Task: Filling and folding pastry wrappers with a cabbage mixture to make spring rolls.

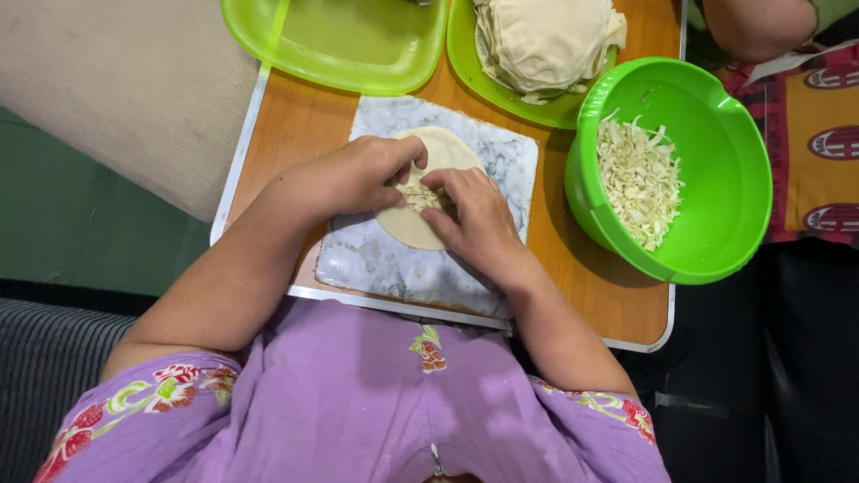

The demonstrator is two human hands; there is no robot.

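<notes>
From the empty green tray (pixel 340 40) at upper left, the left hand (pixel 353 174) and right hand (pixel 470 215) pinch their grips on the filled, still unfolded wrapper (pixel 429 192) at centre, with wrapper stack (pixel 546 40) and cabbage bowl (pixel 671 170) remaining rightward.

On the small wooden counter (pixel 295 121) lies a white-and-grey marble slab (pixel 376 259), near its front edge. A round, pale, thin dough wrapper (pixel 445 148) rests flat on the slab. The left hand (pixel 353 174) and right hand (pixel 474 219) both press on it, fingers (pixel 407 154) pinching around a small heap of shredded filling (pixel 416 197). At the right edge stands a round green plastic bowl (pixel 725 233) of shredded cabbage (pixel 637 179). Along the far edge sit an empty green plastic tray (pixel 340 40) and a green plate (pixel 488 80) stacked with dough wrappers (pixel 546 40).
</notes>
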